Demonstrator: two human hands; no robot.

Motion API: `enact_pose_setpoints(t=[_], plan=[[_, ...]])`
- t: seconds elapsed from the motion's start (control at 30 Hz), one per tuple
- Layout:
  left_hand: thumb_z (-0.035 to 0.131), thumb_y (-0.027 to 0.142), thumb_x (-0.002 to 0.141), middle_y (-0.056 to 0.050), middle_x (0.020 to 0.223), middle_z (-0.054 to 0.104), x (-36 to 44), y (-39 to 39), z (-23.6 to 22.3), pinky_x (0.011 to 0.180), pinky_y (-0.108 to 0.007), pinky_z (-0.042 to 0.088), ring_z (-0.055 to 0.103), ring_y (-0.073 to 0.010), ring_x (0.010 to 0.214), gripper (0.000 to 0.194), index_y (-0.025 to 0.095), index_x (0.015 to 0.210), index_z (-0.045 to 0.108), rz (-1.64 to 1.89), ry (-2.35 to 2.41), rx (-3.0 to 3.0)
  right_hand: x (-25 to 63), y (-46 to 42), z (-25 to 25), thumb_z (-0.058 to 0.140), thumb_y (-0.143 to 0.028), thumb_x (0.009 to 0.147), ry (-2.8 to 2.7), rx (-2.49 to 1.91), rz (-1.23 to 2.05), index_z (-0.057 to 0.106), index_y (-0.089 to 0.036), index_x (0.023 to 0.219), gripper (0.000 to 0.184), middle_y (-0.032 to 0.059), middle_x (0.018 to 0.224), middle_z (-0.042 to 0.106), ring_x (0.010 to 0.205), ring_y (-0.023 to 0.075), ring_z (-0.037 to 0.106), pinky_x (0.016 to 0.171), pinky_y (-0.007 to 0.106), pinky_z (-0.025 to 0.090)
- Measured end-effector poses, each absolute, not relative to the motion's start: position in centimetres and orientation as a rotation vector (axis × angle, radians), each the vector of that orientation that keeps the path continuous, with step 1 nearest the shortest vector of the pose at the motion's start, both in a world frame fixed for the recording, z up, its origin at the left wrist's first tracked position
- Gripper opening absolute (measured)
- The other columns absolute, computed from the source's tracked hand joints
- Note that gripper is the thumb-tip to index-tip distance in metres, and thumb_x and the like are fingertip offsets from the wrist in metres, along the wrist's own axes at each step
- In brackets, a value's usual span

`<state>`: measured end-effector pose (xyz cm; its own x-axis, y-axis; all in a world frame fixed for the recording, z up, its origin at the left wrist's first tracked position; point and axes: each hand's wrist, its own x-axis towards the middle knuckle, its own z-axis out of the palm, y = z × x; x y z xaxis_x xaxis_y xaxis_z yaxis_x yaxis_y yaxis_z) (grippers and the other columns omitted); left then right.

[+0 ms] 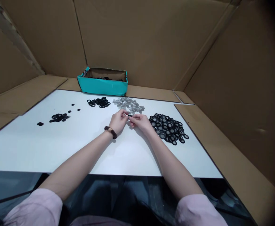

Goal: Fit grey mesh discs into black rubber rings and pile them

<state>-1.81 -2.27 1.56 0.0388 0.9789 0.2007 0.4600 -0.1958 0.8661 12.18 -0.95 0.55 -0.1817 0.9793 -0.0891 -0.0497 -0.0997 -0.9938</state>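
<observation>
Head view: reaching in pink sleeves (37,205) from the near side, over a white tabletop (99,157). Wearing a dark beaded bracelet (110,132) on the left wrist. Just beyond, with left hand (118,121) and right hand (141,123) close together, pinching a small black ring (130,115) between the fingertips of both, near the middle of the tabletop; too small to tell its details. To the right, a heap of black rings with grey centers (169,128). To the left, a small cluster of black pieces (59,117), with a few loose black discs (40,124) around it. Farther off, a pile of black rings (99,102) left of a spread of translucent grey discs (129,104). Beyond these, a teal-sided box (103,86) with dark pieces inside, before cardboard walls (151,40).
</observation>
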Motion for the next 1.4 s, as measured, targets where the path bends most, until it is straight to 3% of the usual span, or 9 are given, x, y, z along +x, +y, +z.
enact_pose_setpoints(t=[0.17,0.33,0.53,0.8,1.03,1.23,1.4], plan=[[0.052,0.02,0.071,0.0,0.065,0.062,-2.7,-1.9,2.3,0.065,-0.026,0.042,0.056,-0.0142,0.063,0.02,0.017,0.088,0.063,0.913,1.427,1.815,12.4,-1.3,0.6,0.067,-0.038,0.061,-1.512,-1.179,1.244,0.052,-0.017,0.064,0.026,-0.0054,0.044,0.048,0.042,0.0078,0.041,0.045,0.022,0.033],[0.056,0.025,0.069,-0.001,0.072,0.065,-3.3,-1.7,3.1,0.069,-0.027,0.042,0.056,-0.016,0.071,0.012,0.017,0.07,0.064,0.8,1.415,1.943,12.7,-1.8,1.0,0.055,-0.028,0.07,-1.836,-1.281,0.989,0.056,-0.017,0.067,0.011,-0.0034,0.051,0.053,0.051,0.0107,0.048,0.054,0.023,0.036],[0.053,0.024,0.072,-0.002,0.071,0.061,-2.9,-1.8,2.9,0.072,-0.029,0.043,0.056,-0.0168,0.073,0.01,0.016,0.073,0.06,0.769,1.397,1.946,12.7,-1.9,0.7,0.048,-0.026,0.075,-1.888,-1.261,1.015,0.052,-0.018,0.067,0.011,-0.0006,0.056,0.057,0.055,0.013,0.054,0.059,0.025,0.04],[0.052,0.028,0.073,0.002,0.058,0.049,-2.8,-1.3,2.4,0.055,-0.023,0.035,0.043,-0.0095,0.054,0.015,0.015,0.066,0.051,0.892,1.182,1.578,12.6,-2.0,1.5,0.05,-0.03,0.073,-1.696,-1.238,0.884,0.052,-0.017,0.064,0.015,0.0012,0.058,0.057,0.055,0.0129,0.051,0.056,0.025,0.039],[0.049,0.03,0.074,-0.001,0.065,0.057,-2.6,-2.1,3.1,0.06,-0.026,0.038,0.049,-0.0136,0.063,0.017,0.016,0.068,0.056,0.814,1.362,1.851,12.6,-1.5,1.1,0.061,-0.035,0.066,-1.473,-1.238,1.087,0.058,-0.016,0.065,0.02,-0.0009,0.051,0.054,0.046,0.0092,0.046,0.046,0.022,0.038],[0.048,0.029,0.074,-0.002,0.07,0.061,-3.0,-2.0,3.6,0.062,-0.026,0.038,0.051,-0.0142,0.064,0.018,0.017,0.074,0.06,0.734,1.365,2.026,12.9,-1.5,1.3,0.071,-0.044,0.061,-1.467,-1.209,1.398,0.052,-0.017,0.059,0.033,-0.0009,0.046,0.053,0.04,0.0086,0.046,0.041,0.022,0.039],[0.043,0.025,0.079,-0.002,0.067,0.058,-2.4,-2.0,3.0,0.063,-0.027,0.038,0.05,-0.0147,0.065,0.018,0.017,0.069,0.055,0.787,1.456,1.974,12.8,-1.8,1.2,0.066,-0.041,0.066,-1.535,-1.182,1.314,0.049,-0.019,0.059,0.029,-0.0022,0.046,0.052,0.042,0.0088,0.048,0.042,0.021,0.037]])
